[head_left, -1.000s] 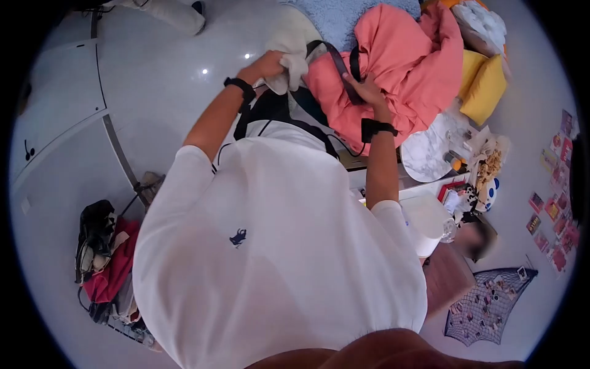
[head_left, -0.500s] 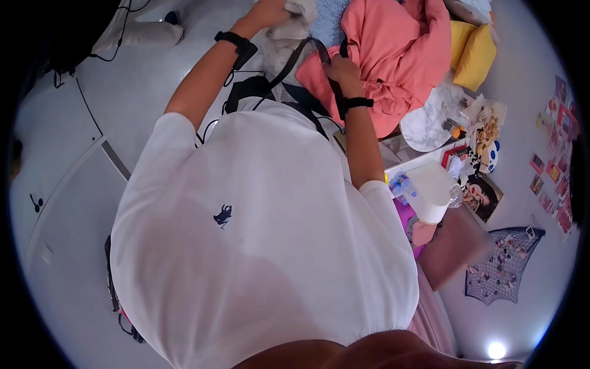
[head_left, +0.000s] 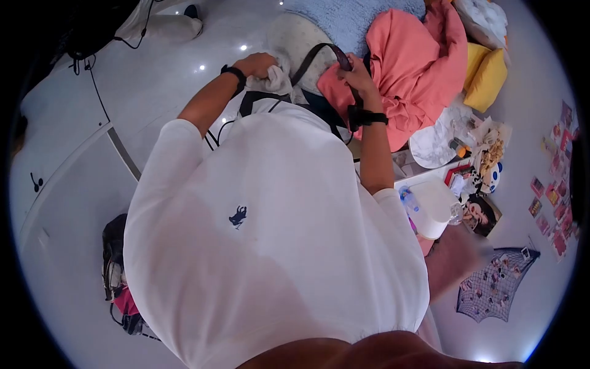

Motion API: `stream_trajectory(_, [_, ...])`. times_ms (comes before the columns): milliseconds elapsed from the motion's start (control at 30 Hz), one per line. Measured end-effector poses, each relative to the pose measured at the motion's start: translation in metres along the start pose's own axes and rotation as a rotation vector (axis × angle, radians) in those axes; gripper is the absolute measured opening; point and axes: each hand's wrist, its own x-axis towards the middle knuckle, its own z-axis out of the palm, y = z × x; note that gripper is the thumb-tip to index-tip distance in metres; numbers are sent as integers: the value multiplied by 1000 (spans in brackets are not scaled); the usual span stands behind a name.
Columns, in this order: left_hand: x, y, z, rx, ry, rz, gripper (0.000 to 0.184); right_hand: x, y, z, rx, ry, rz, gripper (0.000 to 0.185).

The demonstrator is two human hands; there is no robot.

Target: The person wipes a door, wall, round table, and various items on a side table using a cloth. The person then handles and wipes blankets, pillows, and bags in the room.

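Note:
My left hand (head_left: 255, 64) is closed around a crumpled white cloth (head_left: 279, 79), close in front of my waist. My right hand (head_left: 357, 75) grips a dark belt-like strap (head_left: 314, 55), which arches to the left from my fist and hangs down. A bunched coral-pink blanket (head_left: 412, 67) lies just beyond and to the right of my right hand. Behind the strap is a pale patterned cushion-like thing (head_left: 295, 40). A fluffy light-blue cover (head_left: 350, 21) spreads farther back. The far end of the strap is partly hidden.
Yellow pillows (head_left: 485, 77) rest at the right. A round marble-look tabletop (head_left: 433, 138) holds small items, with a white box (head_left: 430, 206) nearer me. A dark bag (head_left: 115, 246) is at my left, near white cabinets (head_left: 64, 117). Cables hang at upper left.
My left hand has drawn the white cloth back toward my body. My right hand still holds the strap. The whole view has shifted a little, showing more floor and blue cover.

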Motion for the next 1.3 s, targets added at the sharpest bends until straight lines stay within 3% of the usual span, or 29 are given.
stream_trajectory(67, [-11,-23,11,-381,256,-318,38,2,-27,2,-21,2,-101,36])
stream_trajectory(100, [-19,-26,7,-380,263,-324,38,-3,-47,5,14,31,-290,34])
stream_trajectory(167, [-38,-23,-1,-651,656,-614,34,-13,-84,13,103,5,-616,28])
stream_trajectory(200, [-43,-23,-1,-653,664,-624,34,-10,-89,13,102,-8,-620,28])
stream_trajectory(333, [-51,-12,-2,-721,707,-489,35,31,-87,17,-138,-132,-688,39])
stream_trajectory(433, [-47,40,-19,-736,687,-305,40,64,-36,30,-344,-79,-406,50])
stream_trajectory(567, [-14,80,0,-758,735,-4,44,67,17,49,-593,-11,-444,56])
stream_trajectory(633, [-13,111,-18,-704,708,3,45,57,43,51,-556,-112,-640,55])
stream_trajectory(700, [-25,151,-45,-652,677,17,47,66,102,53,-579,-120,-645,52])
stream_trajectory(767, [-40,192,-78,-759,772,264,47,56,121,44,-641,-97,-639,47])
stream_trajectory(867, [-60,229,-119,-652,844,400,46,49,111,33,-732,-21,-656,39])
stream_trajectory(1033, [-32,213,-96,-635,913,299,42,47,81,7,-848,140,-707,27])
stream_trajectory(1100, [-37,218,-75,-1209,727,313,34,37,62,-10,-874,237,-717,23])
stream_trajectory(1133, [-28,214,-54,-1155,750,462,28,30,53,-17,-878,303,-716,22])
stream_trajectory(1233, [-63,241,-80,-955,608,575,29,-6,10,-32,-848,503,-697,16])
stream_trajectory(1300, [-46,223,-68,-732,707,302,42,-19,-11,-50,-794,640,-701,15])
